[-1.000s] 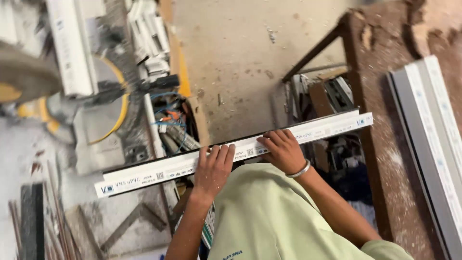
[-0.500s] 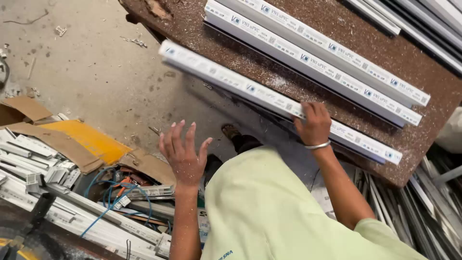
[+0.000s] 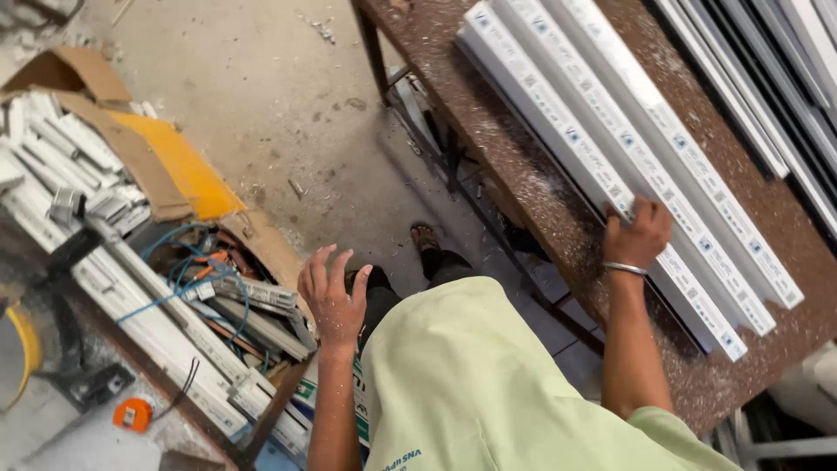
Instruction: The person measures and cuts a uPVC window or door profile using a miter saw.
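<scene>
My right hand (image 3: pixel 638 234), with a metal bangle on the wrist, grips the near edge of a long white plastic profile (image 3: pixel 558 131). The profile lies flat on a brown speckled table (image 3: pixel 523 187), tight against two more white profiles (image 3: pixel 663 148) of the same kind. My left hand (image 3: pixel 334 296) hangs free with its fingers spread and holds nothing. It is above the concrete floor, beside a low rack of white profile offcuts (image 3: pixel 157 305). A light green shirt (image 3: pixel 471 384) fills the bottom middle of the head view.
Darker profiles (image 3: pixel 785 78) lie along the table's far right. Torn cardboard with a yellow sheet (image 3: pixel 179 166) covers part of the offcut pile, with blue cable (image 3: pixel 187 262) among it. An orange tape measure (image 3: pixel 131 414) sits at bottom left. A sandalled foot (image 3: pixel 425 237) stands on the dusty floor.
Both hands carried the white profile one second ago. The left hand has let go, and the right hand has brought the profile onto the table against the other two.
</scene>
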